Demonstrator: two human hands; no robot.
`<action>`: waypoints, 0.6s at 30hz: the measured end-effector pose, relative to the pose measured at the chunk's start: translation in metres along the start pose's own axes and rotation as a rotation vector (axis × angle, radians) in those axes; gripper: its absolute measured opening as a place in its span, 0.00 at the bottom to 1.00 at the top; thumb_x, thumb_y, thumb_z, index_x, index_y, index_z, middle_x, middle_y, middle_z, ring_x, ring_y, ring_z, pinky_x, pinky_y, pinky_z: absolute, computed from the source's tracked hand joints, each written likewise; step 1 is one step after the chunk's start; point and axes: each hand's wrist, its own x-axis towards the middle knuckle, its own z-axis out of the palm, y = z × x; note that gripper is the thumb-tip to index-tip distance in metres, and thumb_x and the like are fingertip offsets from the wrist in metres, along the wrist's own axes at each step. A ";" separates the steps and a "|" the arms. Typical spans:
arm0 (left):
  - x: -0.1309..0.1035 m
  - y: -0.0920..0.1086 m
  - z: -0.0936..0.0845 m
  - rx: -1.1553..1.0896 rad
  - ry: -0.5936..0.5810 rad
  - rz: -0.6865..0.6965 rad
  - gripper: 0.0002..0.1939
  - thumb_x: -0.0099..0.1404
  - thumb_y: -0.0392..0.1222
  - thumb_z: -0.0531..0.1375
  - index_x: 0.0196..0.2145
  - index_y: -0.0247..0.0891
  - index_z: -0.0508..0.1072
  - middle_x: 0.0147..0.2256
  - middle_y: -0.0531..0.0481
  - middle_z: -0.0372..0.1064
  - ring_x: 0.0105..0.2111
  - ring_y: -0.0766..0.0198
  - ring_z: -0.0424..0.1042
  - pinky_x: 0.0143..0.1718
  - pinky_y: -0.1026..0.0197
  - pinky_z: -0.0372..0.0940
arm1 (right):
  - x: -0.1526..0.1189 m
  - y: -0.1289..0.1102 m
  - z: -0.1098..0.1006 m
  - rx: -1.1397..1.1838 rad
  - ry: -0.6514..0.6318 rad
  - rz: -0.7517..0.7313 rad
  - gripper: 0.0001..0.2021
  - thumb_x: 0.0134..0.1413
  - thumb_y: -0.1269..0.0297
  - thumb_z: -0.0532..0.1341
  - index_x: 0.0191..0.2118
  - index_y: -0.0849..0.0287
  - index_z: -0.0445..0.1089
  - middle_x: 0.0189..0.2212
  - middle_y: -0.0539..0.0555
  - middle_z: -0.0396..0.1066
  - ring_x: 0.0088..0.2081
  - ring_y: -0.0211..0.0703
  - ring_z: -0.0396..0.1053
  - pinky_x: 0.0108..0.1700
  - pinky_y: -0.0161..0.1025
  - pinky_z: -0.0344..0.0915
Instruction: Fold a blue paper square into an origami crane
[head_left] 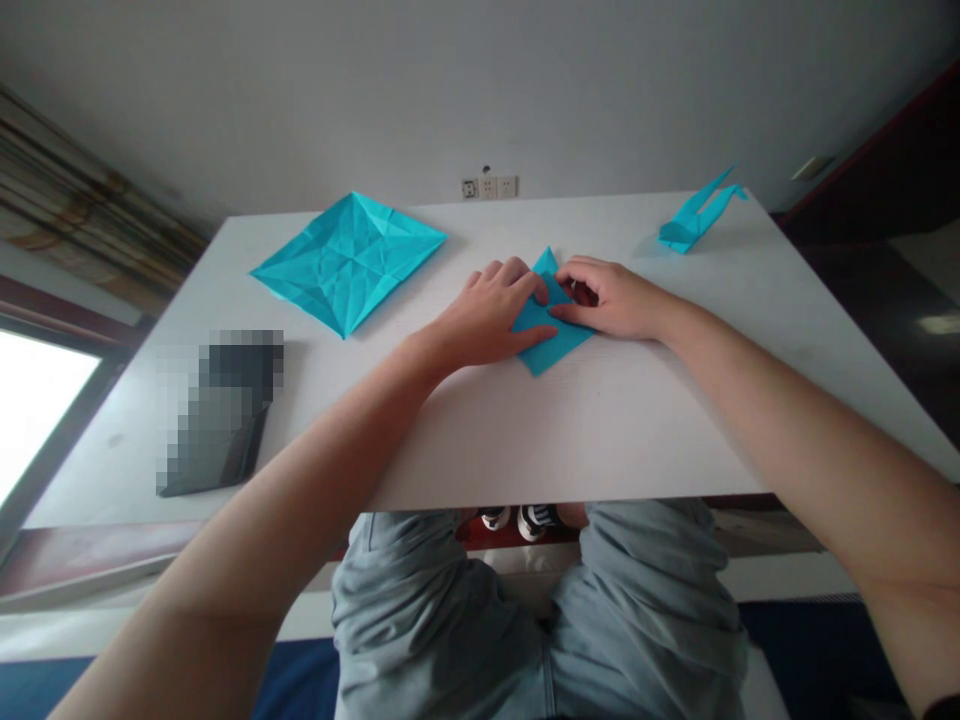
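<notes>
A small folded piece of blue origami paper (556, 349) lies diamond-like on the white table, one corner pointing towards me and one away. My left hand (495, 315) rests over its left side. The thumb stretches across the paper, apart from the bent index finger that presses on it. My right hand (611, 298) is at its right edge, with thumb and curled fingers closed on the paper's side. My fingers hide parts of the folds.
A larger creased blue sheet (352, 262) lies spread at the table's back left. At the back right stands a folded paper crane (691, 222). A dark, pixelated flat object (225, 420) lies on the left. The white table (570, 440) ends just before my lap.
</notes>
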 end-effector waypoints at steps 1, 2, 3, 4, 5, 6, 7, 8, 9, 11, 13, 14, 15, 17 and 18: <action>0.000 0.000 0.000 -0.002 -0.001 -0.001 0.23 0.83 0.52 0.67 0.68 0.41 0.76 0.71 0.31 0.70 0.72 0.30 0.72 0.79 0.27 0.65 | 0.000 0.000 0.000 0.003 0.000 -0.002 0.16 0.67 0.51 0.80 0.43 0.52 0.76 0.39 0.51 0.71 0.38 0.47 0.63 0.42 0.46 0.60; 0.000 0.001 0.000 -0.004 -0.001 -0.003 0.23 0.83 0.52 0.67 0.68 0.41 0.76 0.71 0.31 0.70 0.72 0.30 0.72 0.79 0.27 0.65 | 0.000 0.000 0.000 0.004 0.000 -0.005 0.16 0.67 0.51 0.80 0.43 0.52 0.76 0.39 0.51 0.70 0.38 0.47 0.63 0.42 0.46 0.60; 0.000 0.001 -0.001 -0.005 -0.001 -0.004 0.23 0.83 0.52 0.67 0.68 0.42 0.76 0.71 0.31 0.70 0.72 0.30 0.72 0.79 0.27 0.65 | 0.000 0.000 0.000 0.004 0.001 -0.007 0.16 0.67 0.51 0.80 0.43 0.52 0.76 0.39 0.51 0.70 0.38 0.47 0.63 0.42 0.46 0.60; 0.000 0.001 0.000 -0.004 -0.002 -0.005 0.23 0.83 0.52 0.67 0.68 0.42 0.76 0.71 0.31 0.70 0.72 0.30 0.72 0.79 0.27 0.65 | 0.000 0.000 0.000 0.002 0.000 -0.009 0.16 0.67 0.51 0.80 0.43 0.52 0.76 0.39 0.51 0.70 0.38 0.47 0.63 0.42 0.46 0.60; 0.000 0.001 0.000 -0.003 -0.001 -0.005 0.23 0.83 0.52 0.67 0.68 0.42 0.76 0.71 0.31 0.70 0.72 0.30 0.72 0.79 0.28 0.65 | 0.000 0.000 0.000 -0.002 0.000 -0.009 0.15 0.67 0.52 0.80 0.43 0.52 0.76 0.39 0.51 0.70 0.38 0.47 0.63 0.42 0.46 0.60; 0.000 0.001 0.000 -0.002 0.000 -0.004 0.22 0.83 0.52 0.67 0.68 0.42 0.77 0.71 0.31 0.70 0.72 0.30 0.72 0.79 0.28 0.65 | 0.000 0.000 0.000 -0.007 0.000 -0.008 0.15 0.67 0.52 0.79 0.43 0.52 0.76 0.39 0.51 0.70 0.38 0.47 0.63 0.42 0.46 0.60; 0.000 0.001 0.000 0.000 0.003 -0.002 0.22 0.83 0.52 0.67 0.68 0.42 0.77 0.71 0.31 0.70 0.72 0.30 0.72 0.78 0.28 0.65 | 0.000 0.000 0.000 -0.011 0.001 -0.006 0.15 0.66 0.53 0.79 0.43 0.52 0.76 0.39 0.51 0.70 0.38 0.47 0.63 0.42 0.46 0.60; 0.000 0.001 0.001 0.001 0.006 0.000 0.22 0.83 0.51 0.67 0.68 0.41 0.77 0.71 0.31 0.70 0.72 0.30 0.72 0.78 0.28 0.66 | 0.001 0.000 0.000 -0.013 0.001 -0.004 0.15 0.66 0.53 0.79 0.43 0.52 0.76 0.39 0.51 0.70 0.38 0.47 0.63 0.42 0.46 0.60; 0.000 0.001 0.001 0.003 0.009 0.003 0.22 0.83 0.51 0.67 0.68 0.41 0.77 0.71 0.31 0.71 0.72 0.30 0.72 0.78 0.28 0.66 | 0.001 0.000 0.000 -0.014 0.002 -0.001 0.15 0.66 0.53 0.79 0.43 0.52 0.76 0.39 0.51 0.70 0.38 0.47 0.63 0.42 0.46 0.60; 0.000 0.000 0.002 0.008 0.012 0.005 0.22 0.83 0.52 0.67 0.68 0.41 0.77 0.71 0.31 0.71 0.72 0.30 0.72 0.77 0.28 0.66 | 0.001 0.000 0.000 -0.013 0.003 0.002 0.15 0.66 0.52 0.80 0.43 0.52 0.76 0.39 0.51 0.70 0.38 0.47 0.63 0.42 0.46 0.60; 0.000 -0.001 0.002 0.010 0.011 0.007 0.22 0.83 0.52 0.67 0.68 0.41 0.77 0.71 0.31 0.71 0.71 0.30 0.73 0.77 0.28 0.66 | 0.000 0.000 0.000 -0.008 0.003 0.004 0.16 0.66 0.51 0.80 0.43 0.52 0.76 0.39 0.51 0.70 0.38 0.47 0.63 0.42 0.46 0.61; 0.000 -0.001 0.002 0.009 0.010 0.006 0.22 0.83 0.52 0.67 0.68 0.41 0.77 0.71 0.31 0.71 0.71 0.30 0.73 0.77 0.28 0.66 | 0.000 0.000 0.000 -0.006 0.003 0.004 0.16 0.66 0.50 0.80 0.43 0.52 0.76 0.39 0.51 0.71 0.38 0.47 0.63 0.42 0.47 0.61; 0.000 -0.001 0.002 0.006 0.010 0.006 0.22 0.83 0.52 0.67 0.68 0.42 0.77 0.71 0.31 0.71 0.71 0.30 0.73 0.78 0.28 0.66 | 0.000 0.000 0.000 -0.004 0.003 0.004 0.17 0.66 0.50 0.80 0.43 0.52 0.76 0.39 0.51 0.71 0.38 0.47 0.63 0.42 0.47 0.61; 0.000 -0.001 0.002 -0.001 0.008 0.004 0.22 0.83 0.52 0.67 0.68 0.42 0.77 0.71 0.31 0.71 0.72 0.31 0.72 0.78 0.28 0.66 | 0.000 0.000 0.000 -0.004 0.002 0.003 0.17 0.66 0.49 0.80 0.43 0.52 0.76 0.39 0.51 0.71 0.38 0.47 0.63 0.42 0.47 0.61; 0.001 -0.001 0.001 -0.003 0.006 0.004 0.22 0.83 0.52 0.68 0.68 0.42 0.77 0.71 0.32 0.71 0.72 0.31 0.72 0.78 0.28 0.66 | 0.000 0.000 0.000 -0.005 0.001 0.003 0.17 0.66 0.49 0.80 0.43 0.52 0.76 0.39 0.51 0.71 0.37 0.47 0.63 0.42 0.47 0.61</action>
